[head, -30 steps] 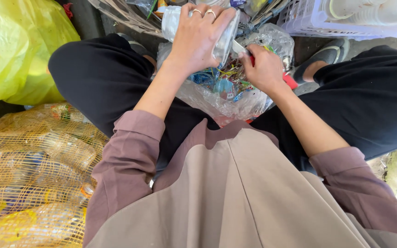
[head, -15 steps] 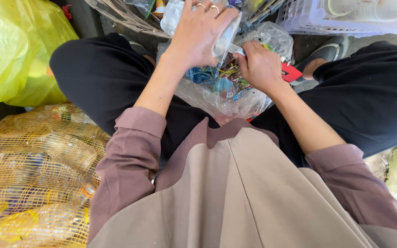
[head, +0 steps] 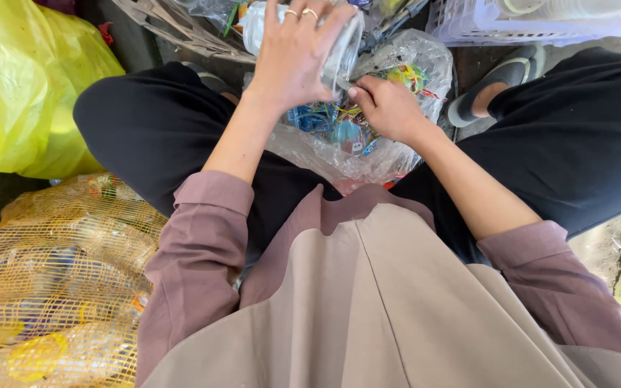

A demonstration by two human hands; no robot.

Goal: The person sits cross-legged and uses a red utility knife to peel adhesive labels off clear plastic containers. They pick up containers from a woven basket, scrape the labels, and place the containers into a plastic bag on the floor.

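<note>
Head view looks straight down at someone sitting with knees apart, so most of the stuff sits between the legs. Biggest container is the yellow plastic sack (head: 16, 93) on the left, stuffed full, contents not visible through it. Below it lies a yellow mesh bag (head: 52, 287) packed with what look like squashed plastic bottles, hard to make out through the netting. Top right is a white plastic crate (head: 483, 21), cut off by the frame edge, so no telling what's inside.

Between the knees sits a clear plastic bag (head: 368, 154) holding a pile of colourful label scraps. Over it, the left hand (head: 292, 61) is wrapped around a clear plastic bottle (head: 343, 47), fingers curled over the top of it; rings show on two fingers. The right hand (head: 386, 108) is clenched right at the bottle's lower edge, pinching something there, but whatever it grips is too hidden to name.

Ground is dark, dirty concrete, with a grey sandal (head: 501, 75) on the right foot.
</note>
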